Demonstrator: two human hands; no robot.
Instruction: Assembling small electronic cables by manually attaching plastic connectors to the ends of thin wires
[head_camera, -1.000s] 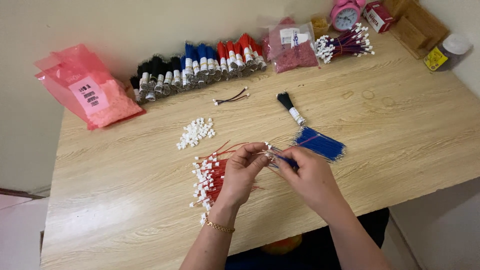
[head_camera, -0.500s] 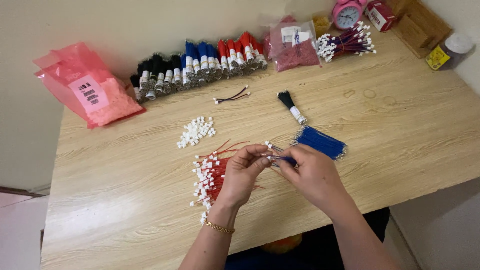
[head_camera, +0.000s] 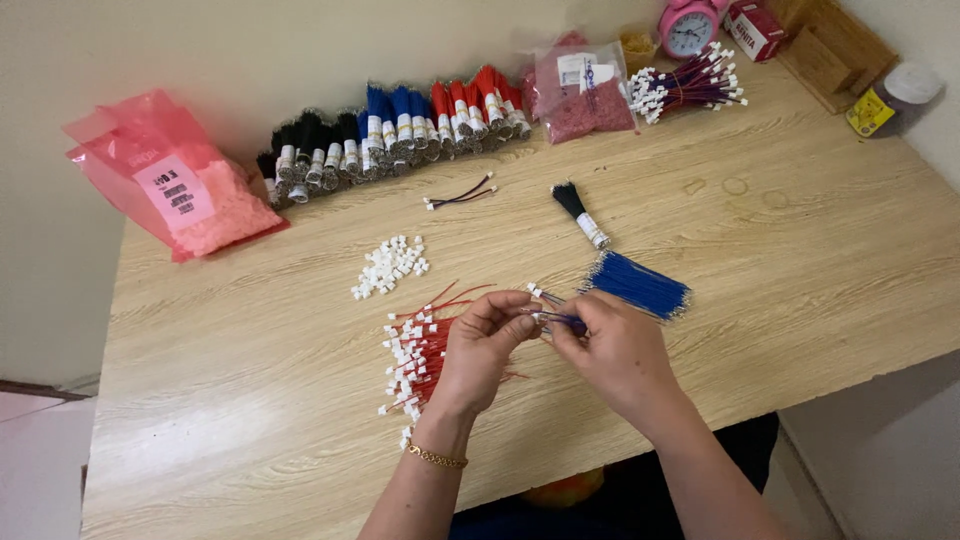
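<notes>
Head view: left hand (head_camera: 478, 352) and right hand (head_camera: 612, 352) pinch one thin blue-and-red connector wire (head_camera: 556, 318) between fingertips, with the loose blue wire bundle (head_camera: 640, 286) at 2 o'clock within reach.

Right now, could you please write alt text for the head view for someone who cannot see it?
Two bare hands, left hand and right hand, pinch a thin blue wire together over a wooden table. Red wires with white connectors lie beside the left hand, and loose blue wires by the right.

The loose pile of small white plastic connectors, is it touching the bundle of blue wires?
No, the white connectors lie apart from the blue wires.
</notes>
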